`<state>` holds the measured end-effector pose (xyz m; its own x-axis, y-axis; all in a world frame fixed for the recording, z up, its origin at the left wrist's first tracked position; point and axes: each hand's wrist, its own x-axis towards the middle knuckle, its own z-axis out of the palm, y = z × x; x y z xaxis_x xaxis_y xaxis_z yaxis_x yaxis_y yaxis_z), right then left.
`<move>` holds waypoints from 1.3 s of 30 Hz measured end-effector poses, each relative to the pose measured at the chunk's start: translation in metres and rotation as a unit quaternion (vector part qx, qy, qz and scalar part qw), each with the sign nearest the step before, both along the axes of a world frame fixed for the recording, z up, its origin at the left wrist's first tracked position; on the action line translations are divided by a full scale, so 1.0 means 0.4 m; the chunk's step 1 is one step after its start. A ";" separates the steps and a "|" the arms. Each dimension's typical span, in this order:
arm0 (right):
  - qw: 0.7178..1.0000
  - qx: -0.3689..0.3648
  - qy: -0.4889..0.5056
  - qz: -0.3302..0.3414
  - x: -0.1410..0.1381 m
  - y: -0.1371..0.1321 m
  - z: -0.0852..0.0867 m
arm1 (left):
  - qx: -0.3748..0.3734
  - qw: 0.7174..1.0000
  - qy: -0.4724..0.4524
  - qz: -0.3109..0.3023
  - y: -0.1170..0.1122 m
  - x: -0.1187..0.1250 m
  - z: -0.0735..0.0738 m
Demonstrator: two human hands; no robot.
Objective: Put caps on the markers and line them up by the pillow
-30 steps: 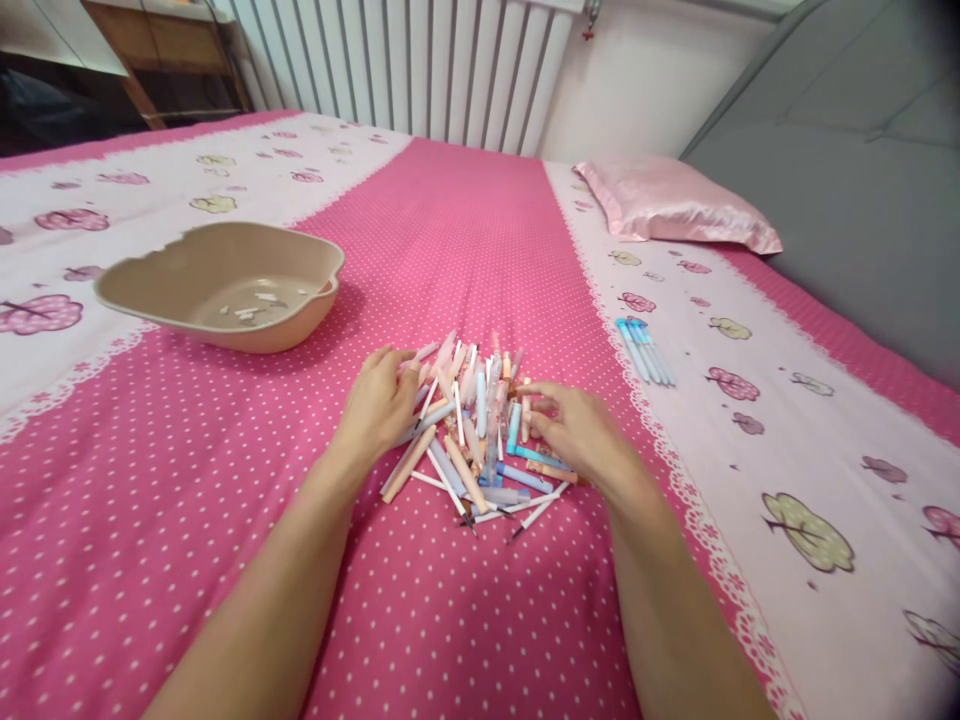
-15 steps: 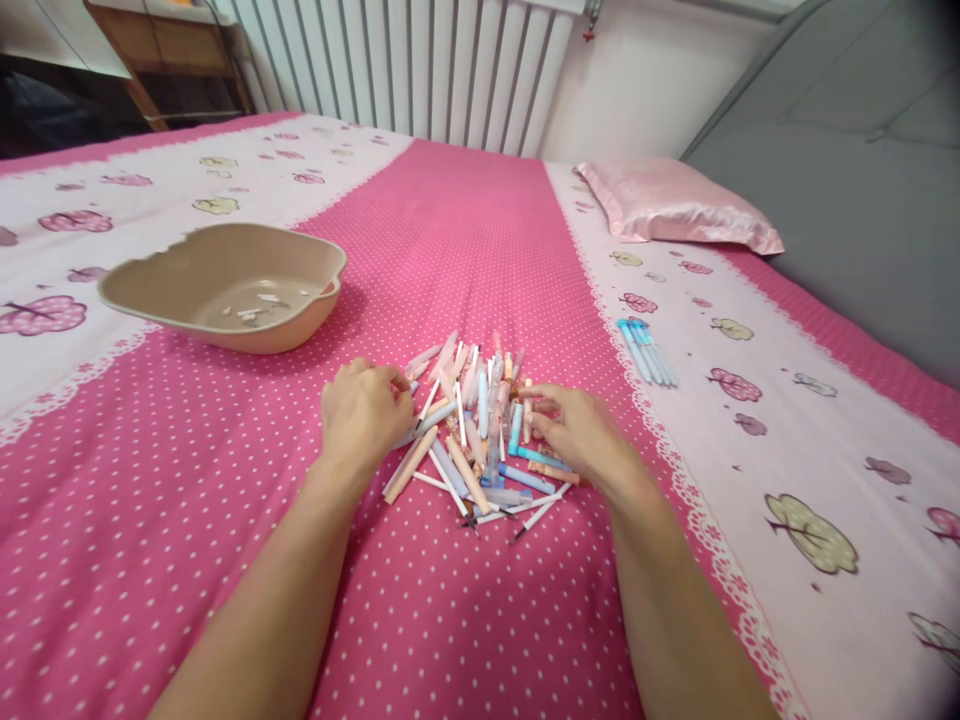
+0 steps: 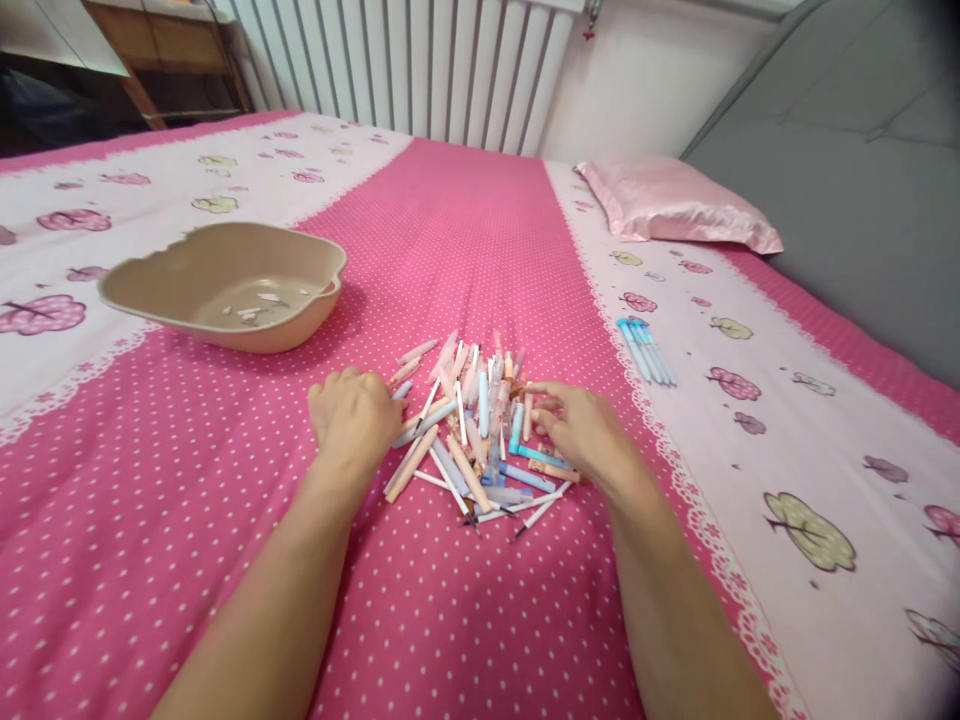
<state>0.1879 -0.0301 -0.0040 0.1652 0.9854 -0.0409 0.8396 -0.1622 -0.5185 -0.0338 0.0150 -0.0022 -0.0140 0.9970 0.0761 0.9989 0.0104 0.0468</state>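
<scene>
A loose heap of pen parts (image 3: 484, 392) lies on the pink dotted bedspread: pale pink, peach, blue and lilac barrels, with thin white refills (image 3: 460, 412) among them. At the heap's left edge, my left hand (image 3: 354, 418) is closed with its fingers curled under; whatever they grip is hidden. A lilac-blue piece (image 3: 402, 390) lies right beside its fingertips. My right hand (image 3: 583, 425) rests at the right edge, its fingers apart and partly bent, close to a short peach barrel (image 3: 527, 416). Below that hand lie a turquoise piece (image 3: 544, 458) and a peach barrel (image 3: 553, 470).
A beige basin (image 3: 225, 285) with a few small white and grey pieces in it stands at the left. Several blue pens (image 3: 646, 352) lie side by side at the right. Farther back are a pink pillow (image 3: 675, 205), a grey headboard (image 3: 840, 170) and a white radiator (image 3: 412, 70).
My left hand has shifted a little to the left, and a few pink and lilac pieces beside it have slid left from the heap. My right hand has barely moved.
</scene>
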 end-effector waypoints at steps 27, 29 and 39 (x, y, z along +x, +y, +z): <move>0.939 0.163 -0.018 0.301 -0.109 -0.006 -0.010 | 0.090 0.847 -0.513 -0.108 0.034 0.025 -0.047; 0.936 0.167 -0.037 0.309 -0.111 -0.001 -0.021 | 0.085 0.847 -0.515 -0.106 0.034 0.026 -0.047; 0.933 0.178 -0.033 0.310 -0.094 0.008 -0.026 | 0.076 0.849 -0.509 -0.121 0.030 0.028 -0.046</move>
